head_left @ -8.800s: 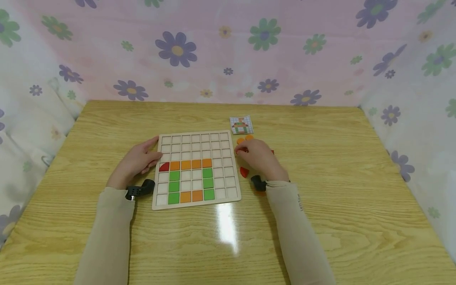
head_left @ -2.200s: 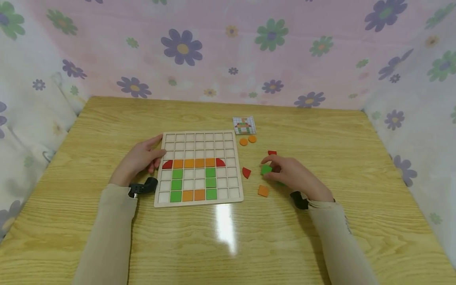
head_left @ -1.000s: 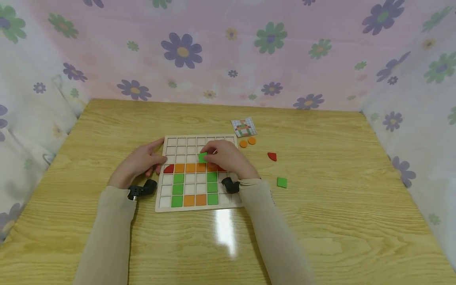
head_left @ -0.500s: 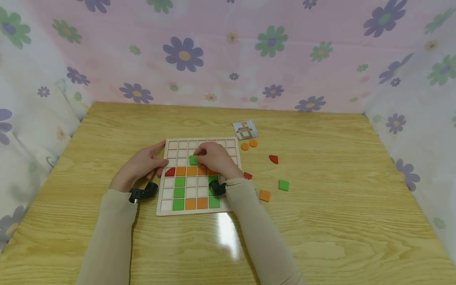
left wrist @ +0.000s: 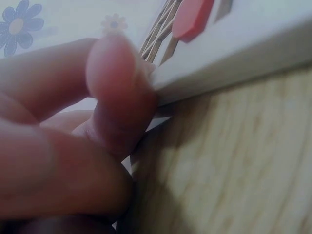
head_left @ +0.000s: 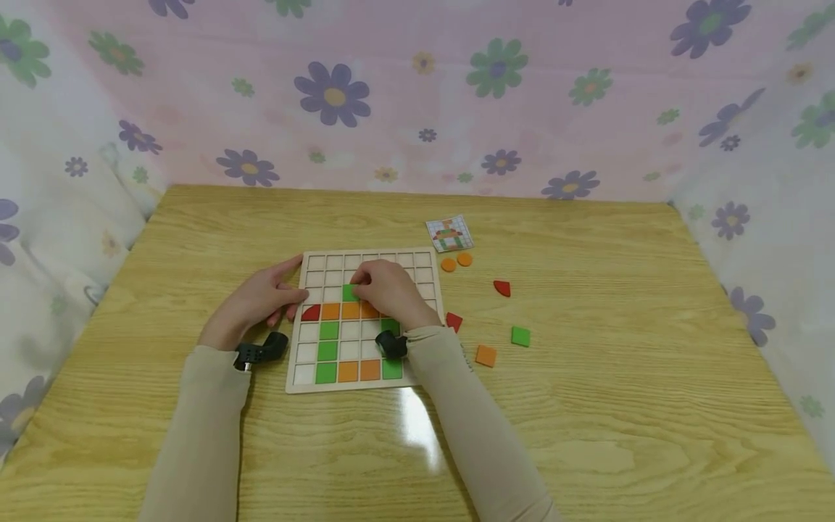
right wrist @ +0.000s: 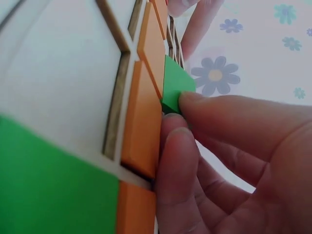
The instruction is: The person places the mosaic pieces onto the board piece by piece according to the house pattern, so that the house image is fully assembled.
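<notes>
Left fingers (head_left: 284, 296) spread against the board (head_left: 350, 331), right fingers (head_left: 365, 274) pinching green tile (head_left: 349, 293)

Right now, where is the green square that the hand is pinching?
In the head view, the right hand holds the green square over the board, left of its middle, just beyond the row of orange squares.

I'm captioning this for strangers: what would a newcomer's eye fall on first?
Probably the pale grid board with its bright green, orange and red tiles, a little left of center in the head view. Next, the right hand pinching a green tile just beyond the orange row, the left hand at the board's left edge. Behind, large purple flowers on the pink cloth also stand out.
</notes>
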Available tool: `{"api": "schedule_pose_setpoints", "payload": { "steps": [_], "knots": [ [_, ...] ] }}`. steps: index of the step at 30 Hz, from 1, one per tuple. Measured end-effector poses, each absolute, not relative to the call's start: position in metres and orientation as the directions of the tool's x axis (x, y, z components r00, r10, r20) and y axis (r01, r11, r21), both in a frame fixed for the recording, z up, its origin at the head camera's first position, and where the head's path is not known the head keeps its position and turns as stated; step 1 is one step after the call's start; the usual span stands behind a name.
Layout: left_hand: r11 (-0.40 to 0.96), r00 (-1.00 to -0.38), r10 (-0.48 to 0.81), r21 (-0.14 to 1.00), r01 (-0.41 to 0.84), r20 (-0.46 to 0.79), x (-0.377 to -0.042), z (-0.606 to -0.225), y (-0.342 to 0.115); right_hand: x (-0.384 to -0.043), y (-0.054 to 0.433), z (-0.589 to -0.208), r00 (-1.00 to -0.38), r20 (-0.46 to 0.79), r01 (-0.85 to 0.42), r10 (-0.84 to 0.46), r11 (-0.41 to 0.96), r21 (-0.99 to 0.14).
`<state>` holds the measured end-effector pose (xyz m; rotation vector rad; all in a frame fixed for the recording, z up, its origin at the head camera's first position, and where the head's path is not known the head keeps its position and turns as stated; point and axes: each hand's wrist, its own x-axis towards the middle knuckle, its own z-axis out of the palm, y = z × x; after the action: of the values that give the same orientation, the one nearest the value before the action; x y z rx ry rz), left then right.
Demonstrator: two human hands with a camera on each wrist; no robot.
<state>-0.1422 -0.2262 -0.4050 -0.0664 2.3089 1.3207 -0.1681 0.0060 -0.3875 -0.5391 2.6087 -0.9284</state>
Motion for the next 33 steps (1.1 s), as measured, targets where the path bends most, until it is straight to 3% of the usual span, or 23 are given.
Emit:
{"api": "schedule_pose_setpoints", "payload": {
  "steps": [8, 17, 24, 33],
  "knots": [
    [0.543, -0.888, 0.19, 0.799, -0.26, -0.418, -0.142, -0.404, -0.225, -0.166, 0.007, -0.386, -0.877, -0.162, -0.255, -0.452, 0.724, -0.641],
    [0.551, -0.885, 0.19, 0.792, -0.262, -0.425, -0.141, -0.405, -0.222, -0.165, 0.017, -0.385, -0.859, -0.126, -0.276, -0.496, 0.656, -0.702],
    [0.551, -0.889, 0.194, 0.796, -0.251, -0.415, -0.141, -0.406, -0.223, -0.158, 0.027, -0.379, -0.832, -0.121, -0.325, -0.542, 0.651, -0.686],
    [0.532, -0.888, 0.209, 0.809, -0.249, -0.41, -0.141, -0.404, -0.226, -0.15, 0.049, -0.376, -0.839, -0.126, -0.324, -0.529, 0.673, -0.665]
  ]
}}
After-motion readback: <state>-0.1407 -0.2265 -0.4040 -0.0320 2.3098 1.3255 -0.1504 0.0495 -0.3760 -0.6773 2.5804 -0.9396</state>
